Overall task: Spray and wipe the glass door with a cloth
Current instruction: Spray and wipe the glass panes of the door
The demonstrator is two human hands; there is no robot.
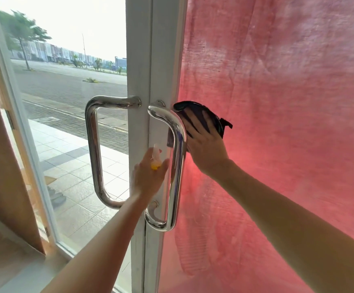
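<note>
Wiping is under way on the right-hand glass door panel, the one backed by a pink fabric sheet and filling the right half of the frame. We are pressing a dark folded cloth flat against that glass with our right hand, its fingers spread straight over the cloth, just beside the curved chrome pull handle at centre frame. Our left hand is gripping a small clear spray bottle with a yellow part, fingers curled round it, in front of the white door frame. We judge the task midway: whether the glass is wet we cannot tell, and most of the panel, plus the clear left pane, looks left to wipe.
</note>
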